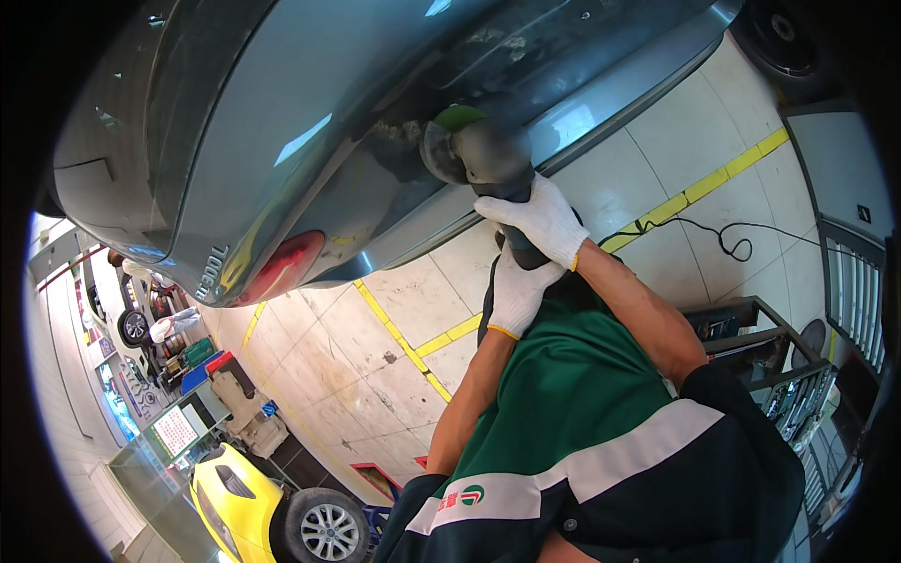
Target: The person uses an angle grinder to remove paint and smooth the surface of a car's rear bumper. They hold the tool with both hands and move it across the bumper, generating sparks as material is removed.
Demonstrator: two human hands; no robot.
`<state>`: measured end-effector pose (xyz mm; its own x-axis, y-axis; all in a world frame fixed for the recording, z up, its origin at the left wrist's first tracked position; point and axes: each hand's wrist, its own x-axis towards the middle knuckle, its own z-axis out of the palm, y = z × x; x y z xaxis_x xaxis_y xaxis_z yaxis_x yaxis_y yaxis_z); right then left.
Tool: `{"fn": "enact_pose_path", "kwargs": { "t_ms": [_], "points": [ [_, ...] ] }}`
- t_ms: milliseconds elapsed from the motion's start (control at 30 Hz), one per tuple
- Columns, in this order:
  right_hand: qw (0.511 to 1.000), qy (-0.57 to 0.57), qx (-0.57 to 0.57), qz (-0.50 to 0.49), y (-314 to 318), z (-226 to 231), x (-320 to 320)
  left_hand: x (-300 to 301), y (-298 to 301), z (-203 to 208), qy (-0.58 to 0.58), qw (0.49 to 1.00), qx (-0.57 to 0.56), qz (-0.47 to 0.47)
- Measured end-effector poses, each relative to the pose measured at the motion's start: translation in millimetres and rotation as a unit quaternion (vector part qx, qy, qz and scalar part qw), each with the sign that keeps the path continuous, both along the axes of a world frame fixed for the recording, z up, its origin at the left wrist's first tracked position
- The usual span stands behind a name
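Both my hands, in white knit gloves, are wrapped round a dark angle grinder. My right hand closes on the body nearer the head, and my left hand grips the rear end close to my waist. A green disc and a round guard face the lower side panel of a grey car. Whether the disc touches the metal I cannot tell. Around it the paint has bare, scuffed patches. The grinder's head is blurred.
A black power cord trails right across the tiled floor with yellow lines. At right stands a dark metal cart. The red tail light is left of my hands. A yellow car and a person are at far left.
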<state>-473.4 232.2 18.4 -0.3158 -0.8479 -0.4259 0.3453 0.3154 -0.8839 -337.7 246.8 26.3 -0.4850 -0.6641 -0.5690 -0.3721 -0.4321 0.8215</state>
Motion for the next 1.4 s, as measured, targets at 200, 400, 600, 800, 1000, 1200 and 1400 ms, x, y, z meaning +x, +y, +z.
{"fn": "enact_pose_path", "kwargs": {
  "t_ms": [200,400,600,800,1000,1200,1400],
  "points": [
    [1.000,-0.005,-0.007,-0.001,2,6,1,1,2,2,0.006,1.000,0.004,0.006],
    [1.000,0.011,-0.009,-0.009,1,1,0,-1,0,3,-0.006,1.000,0.001,-0.007],
    [0.999,0.013,0.026,0.023,3,5,-4,-1,2,0,0.002,1.000,0.000,0.000],
    [1.000,-0.003,-0.011,-0.001,2,-1,1,0,1,-1,-0.015,1.000,-0.010,-0.012],
    [1.000,0.006,0.022,0.019,0,2,-2,1,1,-5,0.001,1.000,-0.007,-0.005],
    [1.000,0.004,0.019,0.022,1,3,-3,0,2,-3,-0.006,1.000,-0.018,-0.001],
    [1.000,-0.014,0.015,0.009,2,-2,1,2,2,-3,-0.005,1.000,-0.023,-0.005]
  ]
}}
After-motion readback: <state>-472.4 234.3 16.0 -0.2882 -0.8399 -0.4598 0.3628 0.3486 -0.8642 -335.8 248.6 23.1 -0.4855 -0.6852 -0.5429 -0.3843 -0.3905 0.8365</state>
